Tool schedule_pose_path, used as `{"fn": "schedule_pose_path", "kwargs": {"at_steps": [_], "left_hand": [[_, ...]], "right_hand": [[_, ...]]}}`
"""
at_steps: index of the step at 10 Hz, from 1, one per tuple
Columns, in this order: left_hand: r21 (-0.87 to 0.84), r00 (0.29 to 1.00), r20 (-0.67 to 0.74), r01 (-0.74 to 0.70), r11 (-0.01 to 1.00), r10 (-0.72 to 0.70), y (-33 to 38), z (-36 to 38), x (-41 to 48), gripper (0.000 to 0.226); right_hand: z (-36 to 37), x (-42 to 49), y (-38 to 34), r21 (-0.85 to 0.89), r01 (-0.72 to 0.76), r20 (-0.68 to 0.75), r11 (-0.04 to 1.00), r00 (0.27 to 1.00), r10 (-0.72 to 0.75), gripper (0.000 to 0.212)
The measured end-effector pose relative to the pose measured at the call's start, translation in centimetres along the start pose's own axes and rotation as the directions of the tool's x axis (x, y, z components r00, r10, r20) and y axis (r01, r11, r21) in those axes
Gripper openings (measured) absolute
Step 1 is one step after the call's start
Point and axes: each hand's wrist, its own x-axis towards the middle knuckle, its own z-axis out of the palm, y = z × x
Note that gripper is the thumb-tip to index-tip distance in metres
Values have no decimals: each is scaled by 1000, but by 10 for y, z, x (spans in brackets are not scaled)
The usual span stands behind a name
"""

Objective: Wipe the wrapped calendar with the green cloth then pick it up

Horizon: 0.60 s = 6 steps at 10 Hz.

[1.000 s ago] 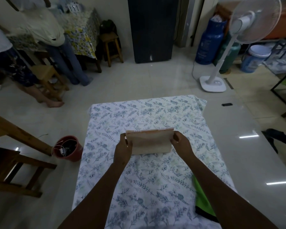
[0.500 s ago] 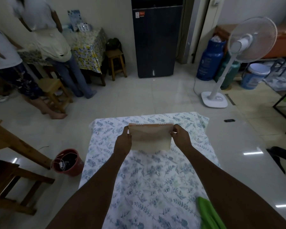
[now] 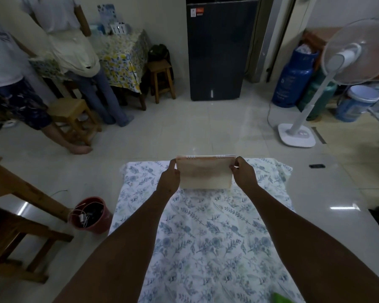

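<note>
The wrapped calendar is a pale orange-beige pad with a spiral binding along its top edge. I hold it upright over the far end of the floral sheet spread on the floor. My left hand grips its left side and my right hand grips its right side, both arms stretched forward. Only a small corner of the green cloth shows at the bottom edge, beside my right forearm.
A red bucket with wires stands left of the sheet, next to wooden furniture. Two people stand at the far left by a stool. A dark fridge, blue gas cylinder and white standing fan line the back.
Both hands have raised the calendar higher and farther forward, toward the sheet's far edge. The view has tilted up, so the green cloth has slid almost out of the frame.
</note>
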Motion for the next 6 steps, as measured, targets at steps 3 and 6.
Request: {"fn": "schedule_pose_path", "kwargs": {"at_steps": [3,6], "left_hand": [[-30,999,19,39,999,-38,-15,21,17,41],[-120,997,44,61,991,-56,-15,21,19,41]], "right_hand": [[18,12,20,-15,-21,17,1000,1000,22,6],[24,15,23,48,-41,31,998,999,39,24]]}}
